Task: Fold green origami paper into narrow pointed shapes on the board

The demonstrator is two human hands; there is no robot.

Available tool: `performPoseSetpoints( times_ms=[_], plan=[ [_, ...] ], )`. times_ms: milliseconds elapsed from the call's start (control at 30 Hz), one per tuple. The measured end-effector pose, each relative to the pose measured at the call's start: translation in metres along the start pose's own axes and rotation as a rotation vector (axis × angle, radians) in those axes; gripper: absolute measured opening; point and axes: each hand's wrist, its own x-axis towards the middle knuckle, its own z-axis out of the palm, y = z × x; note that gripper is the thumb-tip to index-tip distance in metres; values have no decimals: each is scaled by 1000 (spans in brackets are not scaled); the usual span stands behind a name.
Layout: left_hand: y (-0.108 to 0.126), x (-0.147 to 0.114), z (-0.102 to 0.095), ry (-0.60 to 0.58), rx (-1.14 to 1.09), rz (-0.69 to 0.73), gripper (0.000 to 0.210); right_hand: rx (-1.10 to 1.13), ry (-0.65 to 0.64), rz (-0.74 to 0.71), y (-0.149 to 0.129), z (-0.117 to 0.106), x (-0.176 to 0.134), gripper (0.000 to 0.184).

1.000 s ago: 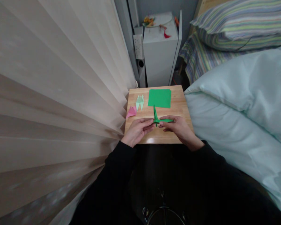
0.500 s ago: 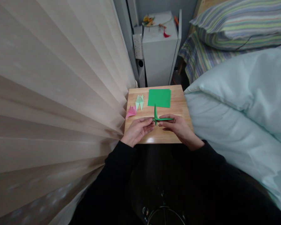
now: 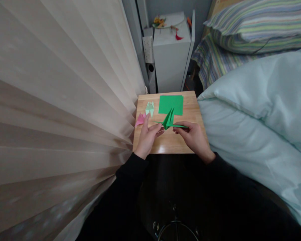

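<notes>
A green origami crane (image 3: pixel 168 119) is held above the small wooden table (image 3: pixel 163 146), its folded wings pointing up and a thin point jutting out to each side. My right hand (image 3: pixel 194 135) pinches the right-hand point between thumb and fingers. On the other side, my left hand (image 3: pixel 147 135) is open, thumb raised away from the stretched fingers. Those fingertips are under or against the crane's left point; whether they touch is unclear. Beyond my left hand lie a pink origami piece (image 3: pixel 139 119) and a pale green origami piece (image 3: pixel 149 108).
Green paper sheets (image 3: pixel 171 104) lie stacked at the back of the table. A pleated curtain (image 3: pixel 90 83) hugs the left edge. The bed with a pale blue quilt (image 3: pixel 253 110) borders the right. Behind stands a white cabinet (image 3: pixel 170 60).
The crane has turned, so its wings now show broader. My left thumb has lifted off and spread away from the paper. My right hand keeps its pinch, shifted slightly right.
</notes>
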Motion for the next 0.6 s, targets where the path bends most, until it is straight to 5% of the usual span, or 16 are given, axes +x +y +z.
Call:
performPoseSetpoints(
  times_ms=[100, 300, 433, 600],
  plan=[
    [-4, 2, -3, -19, 146, 107, 84, -74, 34, -46, -3, -1, -1, 17],
    [-6, 6, -9, 27, 565, 279, 27, -140, 69, -92, -7, -1, -3, 17],
    [-10, 6, -7, -158, 512, 183, 9, -133, 75, -126, -7, 0, -5, 16],
    [-15, 1, -1, -201, 267, 12, 32, -271, 12, -250, -4, 0, -5, 17]
  ],
)
